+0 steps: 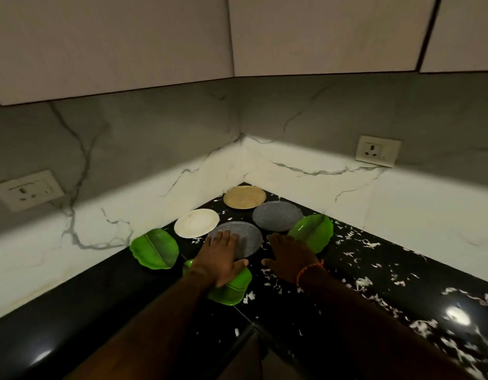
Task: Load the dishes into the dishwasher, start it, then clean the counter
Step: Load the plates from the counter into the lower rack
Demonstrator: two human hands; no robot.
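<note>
Several plates lie in the corner of the black counter (374, 272): a tan plate (244, 197) at the back, a white plate (196, 222), a far grey plate (277, 216) and a near grey plate (247, 237). Three green leaf-shaped plates lie around them: one at the left (154, 252), one at the right (313, 231), one nearest me (232, 287). My left hand (219, 259) lies flat with straight fingers over the near grey plate and the nearest green plate. My right hand (291, 256) is spread open beside the right green plate.
White scraps (355, 283) are strewn over the counter's right side. Marble backsplash walls meet at the corner, with a socket on the left wall (27, 191) and another on the right wall (378, 150). Pale upper cabinets (237, 37) hang overhead.
</note>
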